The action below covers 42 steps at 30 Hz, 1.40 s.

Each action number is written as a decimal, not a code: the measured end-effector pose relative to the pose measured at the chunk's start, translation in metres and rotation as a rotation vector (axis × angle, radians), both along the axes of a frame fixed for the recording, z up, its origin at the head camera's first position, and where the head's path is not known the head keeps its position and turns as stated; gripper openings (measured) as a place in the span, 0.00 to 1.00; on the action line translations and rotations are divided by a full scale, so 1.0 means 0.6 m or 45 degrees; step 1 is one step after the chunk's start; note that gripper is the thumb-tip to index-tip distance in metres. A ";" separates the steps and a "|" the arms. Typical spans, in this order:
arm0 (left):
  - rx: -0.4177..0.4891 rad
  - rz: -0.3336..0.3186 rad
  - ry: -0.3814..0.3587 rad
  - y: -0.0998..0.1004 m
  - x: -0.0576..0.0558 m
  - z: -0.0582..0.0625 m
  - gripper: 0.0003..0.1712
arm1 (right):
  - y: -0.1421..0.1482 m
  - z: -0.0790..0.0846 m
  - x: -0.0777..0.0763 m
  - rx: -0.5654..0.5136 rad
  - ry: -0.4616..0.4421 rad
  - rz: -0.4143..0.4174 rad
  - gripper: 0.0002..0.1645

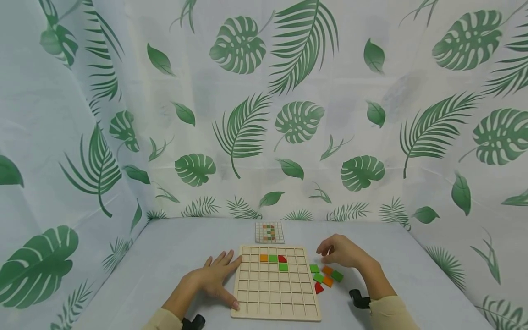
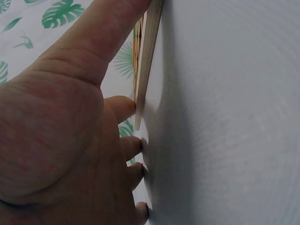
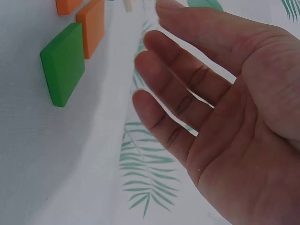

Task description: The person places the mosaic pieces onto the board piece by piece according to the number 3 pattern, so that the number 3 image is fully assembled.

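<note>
A wooden grid board (image 1: 276, 293) lies on the table; in its upper rows sit an orange tile (image 1: 264, 258), a green tile (image 1: 273, 258) and a red tile with a rounded corner (image 1: 282, 259). Below the red one is another green tile (image 1: 283, 267). My left hand (image 1: 214, 277) rests at the board's left edge, fingers spread and thumb on the lower left corner. Above the table, right of the board, my right hand (image 1: 344, 250) hovers with loosely bent fingers (image 3: 173, 86). No tile shows in it, though its index fingertip is out of the right wrist view.
Several loose tiles lie right of the board: green (image 1: 337, 276), orange (image 1: 327, 281) and a red one (image 1: 319, 288). Behind the board lies a small card with a coloured grid pattern (image 1: 259, 233). A leaf-print curtain (image 1: 321, 183) closes off the table's back and sides.
</note>
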<state>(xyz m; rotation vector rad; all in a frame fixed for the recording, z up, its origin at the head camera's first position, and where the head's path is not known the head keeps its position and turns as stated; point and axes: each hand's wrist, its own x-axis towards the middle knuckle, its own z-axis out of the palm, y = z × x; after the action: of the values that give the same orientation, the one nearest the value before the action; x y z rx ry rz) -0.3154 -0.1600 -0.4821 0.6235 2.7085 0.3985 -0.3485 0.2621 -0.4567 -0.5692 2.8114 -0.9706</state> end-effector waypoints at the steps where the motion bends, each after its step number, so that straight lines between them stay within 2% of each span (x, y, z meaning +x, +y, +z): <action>1: 0.000 -0.001 0.001 0.000 0.000 0.000 0.77 | -0.001 0.000 0.000 0.005 -0.014 -0.010 0.10; 12: -0.005 -0.001 -0.001 0.000 0.000 0.000 0.77 | -0.002 -0.010 0.004 0.096 -0.085 -0.092 0.10; 18: 0.007 -0.006 -0.011 -0.001 -0.002 -0.002 0.77 | -0.005 -0.009 0.010 0.152 -0.116 -0.100 0.11; 26: -0.014 -0.007 -0.001 -0.002 -0.005 -0.006 0.77 | -0.009 -0.013 0.010 0.185 -0.085 -0.096 0.14; 34: -0.010 -0.007 -0.015 -0.001 -0.005 -0.004 0.77 | -0.009 -0.019 0.005 0.292 -0.096 -0.157 0.15; 42: -0.001 -0.010 -0.010 0.000 -0.001 0.000 0.76 | -0.019 -0.016 0.006 0.274 -0.088 -0.151 0.16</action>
<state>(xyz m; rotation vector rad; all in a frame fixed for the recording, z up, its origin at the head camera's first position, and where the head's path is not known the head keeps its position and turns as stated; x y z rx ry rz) -0.3157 -0.1600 -0.4822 0.6302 2.6981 0.3967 -0.3446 0.2509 -0.4663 -0.3398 2.8644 -0.6775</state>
